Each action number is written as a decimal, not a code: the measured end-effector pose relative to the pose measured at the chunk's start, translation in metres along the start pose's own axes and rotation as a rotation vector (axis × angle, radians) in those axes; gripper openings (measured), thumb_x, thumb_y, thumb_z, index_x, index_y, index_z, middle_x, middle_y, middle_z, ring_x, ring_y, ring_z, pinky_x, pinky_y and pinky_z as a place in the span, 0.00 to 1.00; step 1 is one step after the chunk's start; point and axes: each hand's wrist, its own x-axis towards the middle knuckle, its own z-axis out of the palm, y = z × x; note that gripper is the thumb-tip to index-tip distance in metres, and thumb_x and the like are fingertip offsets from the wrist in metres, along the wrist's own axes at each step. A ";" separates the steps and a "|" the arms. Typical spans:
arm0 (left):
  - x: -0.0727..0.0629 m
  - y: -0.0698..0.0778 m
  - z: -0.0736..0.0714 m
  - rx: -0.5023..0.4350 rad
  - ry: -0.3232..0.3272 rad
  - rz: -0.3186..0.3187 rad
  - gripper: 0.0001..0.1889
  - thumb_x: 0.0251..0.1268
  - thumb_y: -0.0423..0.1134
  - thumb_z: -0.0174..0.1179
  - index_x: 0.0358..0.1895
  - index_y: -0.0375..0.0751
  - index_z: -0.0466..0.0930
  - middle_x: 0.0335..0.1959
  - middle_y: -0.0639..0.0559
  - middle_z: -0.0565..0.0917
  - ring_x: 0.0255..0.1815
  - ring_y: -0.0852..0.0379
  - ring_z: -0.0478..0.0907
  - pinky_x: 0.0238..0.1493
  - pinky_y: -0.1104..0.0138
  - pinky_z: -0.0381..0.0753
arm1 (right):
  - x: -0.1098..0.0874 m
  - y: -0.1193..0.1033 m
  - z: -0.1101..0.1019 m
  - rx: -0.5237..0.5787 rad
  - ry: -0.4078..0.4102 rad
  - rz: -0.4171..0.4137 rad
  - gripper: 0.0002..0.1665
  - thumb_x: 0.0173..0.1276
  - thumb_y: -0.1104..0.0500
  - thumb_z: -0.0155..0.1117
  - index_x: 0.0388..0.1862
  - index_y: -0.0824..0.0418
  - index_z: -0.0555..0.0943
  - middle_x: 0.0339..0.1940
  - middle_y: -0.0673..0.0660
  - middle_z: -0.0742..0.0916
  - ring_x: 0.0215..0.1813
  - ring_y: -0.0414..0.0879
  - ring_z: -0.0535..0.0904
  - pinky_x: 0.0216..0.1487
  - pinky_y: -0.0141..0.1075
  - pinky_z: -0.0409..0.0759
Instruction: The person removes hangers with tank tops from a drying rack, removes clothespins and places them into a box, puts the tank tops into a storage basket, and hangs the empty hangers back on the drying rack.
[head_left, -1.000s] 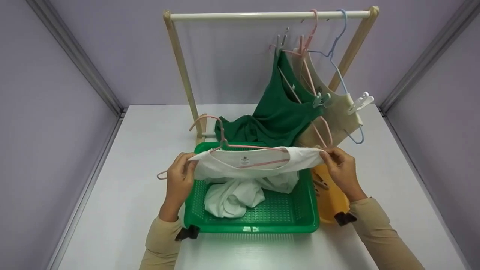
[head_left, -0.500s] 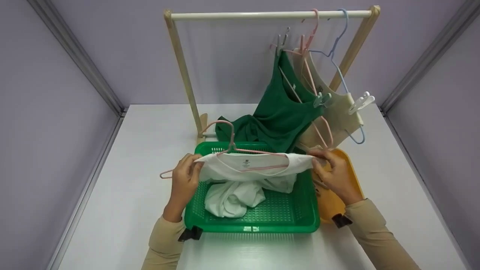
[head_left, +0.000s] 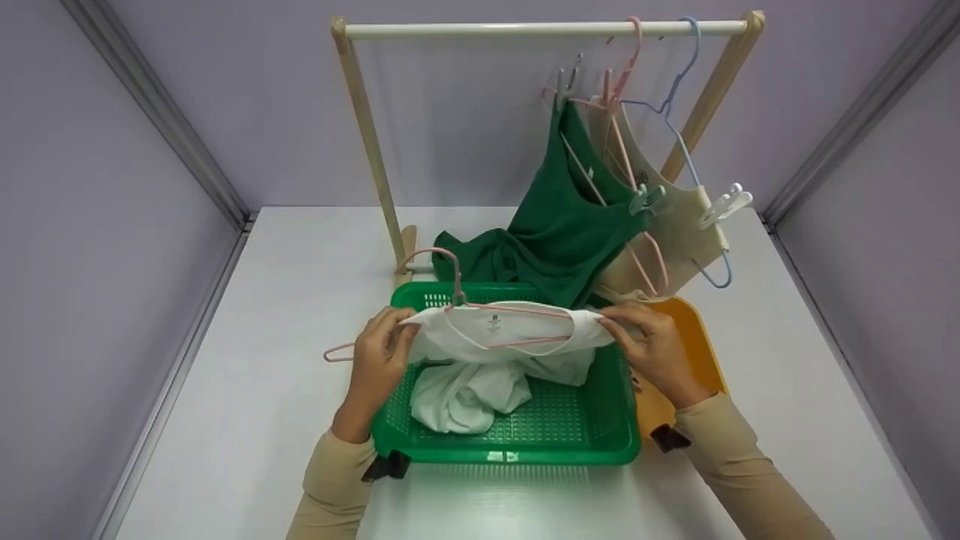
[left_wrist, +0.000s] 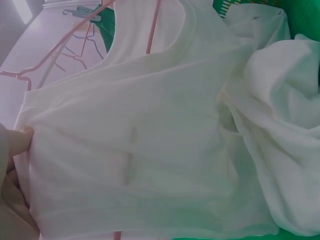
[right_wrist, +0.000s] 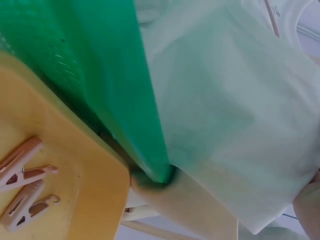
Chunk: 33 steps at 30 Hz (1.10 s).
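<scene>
A white sleeveless top (head_left: pixel 457 341) is stretched between my two hands, over the green basket. My left hand (head_left: pixel 379 360) pinches its left shoulder between thumb and fingers; in the left wrist view the thumb (left_wrist: pixel 21 141) presses on the white cloth (left_wrist: pixel 125 130). At the other shoulder, my right hand (head_left: pixel 656 349) pinches the fabric. A pink hanger (head_left: pixel 456 274) runs inside the top: its hook stands up above the neckline and one end pokes out left of my left hand. Part of the hanger is hidden by the cloth.
Crumpled white cloth (head_left: pixel 469 397) lies in the green basket (head_left: pixel 510 455). Beside it, a yellow basin (head_left: pixel 694 330) holds clothespins (right_wrist: pixel 25 210). Behind stands a rack (head_left: pixel 487 30), where a green top (head_left: pixel 562 210) and a beige top (head_left: pixel 675 217) hang on hangers with clips.
My right hand has moved left toward my left hand, which has shifted slightly right and down. The white top between them is less stretched, and its hanger has dropped a little.
</scene>
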 end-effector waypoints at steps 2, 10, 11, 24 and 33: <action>0.001 0.000 0.001 0.006 -0.003 0.007 0.06 0.67 0.29 0.57 0.43 0.34 0.81 0.33 0.44 0.81 0.30 0.59 0.69 0.35 0.68 0.71 | 0.000 -0.001 0.001 -0.019 -0.006 0.004 0.11 0.62 0.74 0.63 0.39 0.64 0.86 0.37 0.61 0.89 0.40 0.32 0.81 0.47 0.18 0.79; 0.001 0.002 -0.001 0.016 -0.001 -0.037 0.07 0.68 0.30 0.56 0.44 0.34 0.81 0.37 0.44 0.83 0.34 0.57 0.71 0.39 0.66 0.71 | 0.000 0.003 0.003 -0.022 0.073 -0.020 0.12 0.55 0.81 0.64 0.34 0.68 0.86 0.32 0.66 0.88 0.37 0.29 0.82 0.44 0.15 0.78; 0.002 0.001 -0.002 0.015 -0.001 -0.042 0.07 0.68 0.30 0.56 0.44 0.34 0.81 0.36 0.44 0.83 0.34 0.58 0.70 0.39 0.66 0.71 | 0.000 0.004 0.003 -0.021 0.085 -0.023 0.12 0.54 0.82 0.64 0.33 0.69 0.85 0.32 0.67 0.88 0.36 0.29 0.81 0.43 0.15 0.78; 0.004 -0.002 -0.004 0.005 0.022 -0.025 0.07 0.68 0.30 0.56 0.44 0.33 0.80 0.31 0.44 0.80 0.30 0.62 0.65 0.37 0.67 0.66 | 0.000 0.002 -0.009 -0.081 0.135 0.135 0.04 0.63 0.75 0.61 0.34 0.73 0.83 0.33 0.69 0.86 0.36 0.22 0.75 0.43 0.14 0.77; 0.004 0.002 -0.006 -0.013 0.014 -0.031 0.07 0.69 0.31 0.55 0.44 0.33 0.80 0.33 0.44 0.81 0.31 0.61 0.66 0.36 0.69 0.67 | -0.002 0.000 -0.012 -0.131 0.147 0.305 0.06 0.67 0.69 0.62 0.35 0.73 0.82 0.34 0.69 0.86 0.32 0.23 0.74 0.38 0.13 0.74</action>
